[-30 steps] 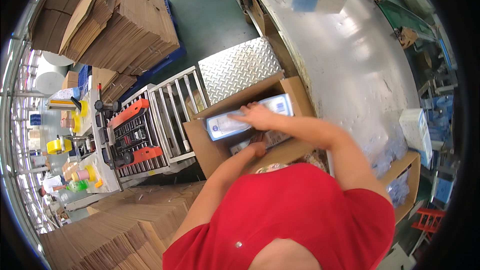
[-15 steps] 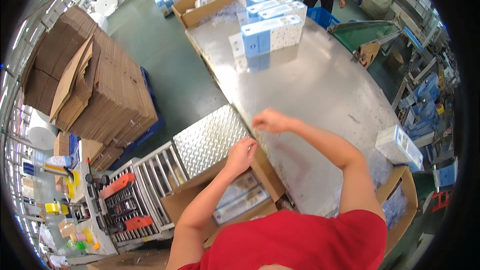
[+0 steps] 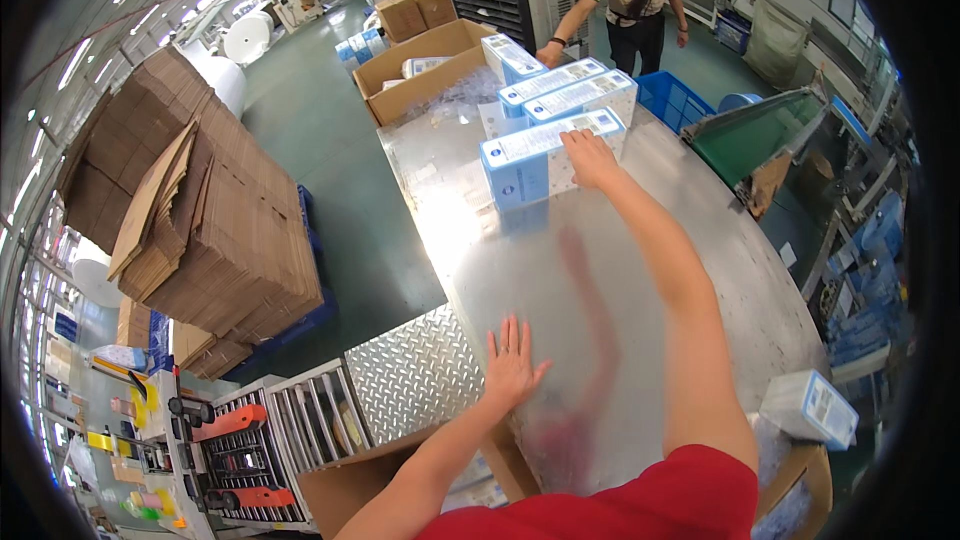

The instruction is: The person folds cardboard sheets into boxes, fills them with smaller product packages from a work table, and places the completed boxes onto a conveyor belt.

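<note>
My right hand (image 3: 591,157) is stretched far over the metal table (image 3: 600,270). Its fingers lie over the top edge of the nearest blue-and-white box (image 3: 520,172), with the hand against the near side. Behind that stand several similar boxes (image 3: 552,82), upright on the steel. My left hand (image 3: 511,365) rests flat on the table's left part, fingers spread, holding nothing. Below my left forearm is an opened cardboard carton (image 3: 365,480) with blue-and-white boxes (image 3: 478,492) inside, partly hidden by my arm.
Across the table a co-worker (image 3: 635,5) reaches one hand to the far box. A carton (image 3: 440,52) with plastic film stands at the far left. Nearby are a blue crate (image 3: 672,100), stacked flat cartons (image 3: 220,220), a roller conveyor (image 3: 315,410) and a single box (image 3: 810,410) at right.
My right hand has gone forward from the table's left edge to the nearest box. My left hand has opened onto the tabletop. The co-worker has come closer. The view has tilted up.
</note>
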Action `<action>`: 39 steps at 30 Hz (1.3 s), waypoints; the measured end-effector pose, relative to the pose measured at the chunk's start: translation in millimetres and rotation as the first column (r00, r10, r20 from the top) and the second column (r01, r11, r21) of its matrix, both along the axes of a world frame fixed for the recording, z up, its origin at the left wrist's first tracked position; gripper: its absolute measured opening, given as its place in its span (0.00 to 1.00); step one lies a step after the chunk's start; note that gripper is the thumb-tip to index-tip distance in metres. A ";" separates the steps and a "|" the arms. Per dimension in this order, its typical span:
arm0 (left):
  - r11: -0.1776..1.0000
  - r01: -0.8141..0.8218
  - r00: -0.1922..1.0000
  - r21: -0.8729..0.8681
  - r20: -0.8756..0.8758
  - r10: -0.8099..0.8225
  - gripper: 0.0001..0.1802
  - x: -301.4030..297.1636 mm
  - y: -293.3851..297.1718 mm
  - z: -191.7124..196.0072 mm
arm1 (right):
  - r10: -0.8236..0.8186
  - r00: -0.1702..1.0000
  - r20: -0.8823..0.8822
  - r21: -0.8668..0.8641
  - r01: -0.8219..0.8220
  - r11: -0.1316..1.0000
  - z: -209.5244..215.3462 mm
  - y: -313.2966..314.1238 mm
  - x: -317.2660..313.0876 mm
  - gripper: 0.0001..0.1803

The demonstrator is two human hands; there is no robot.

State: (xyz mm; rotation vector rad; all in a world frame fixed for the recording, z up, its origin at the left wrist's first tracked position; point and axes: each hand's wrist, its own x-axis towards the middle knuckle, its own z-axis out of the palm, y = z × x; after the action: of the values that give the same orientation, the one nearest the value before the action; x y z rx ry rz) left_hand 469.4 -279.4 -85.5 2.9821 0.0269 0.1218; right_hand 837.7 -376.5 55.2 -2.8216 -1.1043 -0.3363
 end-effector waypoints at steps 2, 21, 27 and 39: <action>1.000 -0.005 1.000 -0.001 -0.013 0.005 0.44 -1.0 1.6 5.6 | 0.008 1.000 0.027 -0.035 -0.007 0.999 -11.3 19.8 34.0 0.43; 0.999 -0.026 0.999 -0.023 -0.044 0.025 0.41 0.3 1.4 8.7 | 0.322 0.936 -0.144 -0.034 -0.330 0.944 -1.7 14.8 -98.7 0.45; 0.997 -0.038 0.999 -0.061 0.002 0.038 0.40 -1.8 2.8 3.2 | 0.275 0.730 -0.626 -0.086 -0.415 0.906 38.7 29.4 -67.1 0.48; 0.997 -0.020 1.000 -0.075 0.002 0.020 0.42 -4.1 3.1 11.1 | -0.147 0.974 0.171 0.047 0.141 0.989 -28.0 67.6 103.7 0.16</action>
State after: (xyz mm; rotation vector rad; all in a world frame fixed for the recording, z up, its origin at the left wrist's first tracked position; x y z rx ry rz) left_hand 465.2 -276.3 -74.4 2.9068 0.0597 0.1242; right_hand 941.4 -308.9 27.2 -2.8931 -0.9122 -0.6194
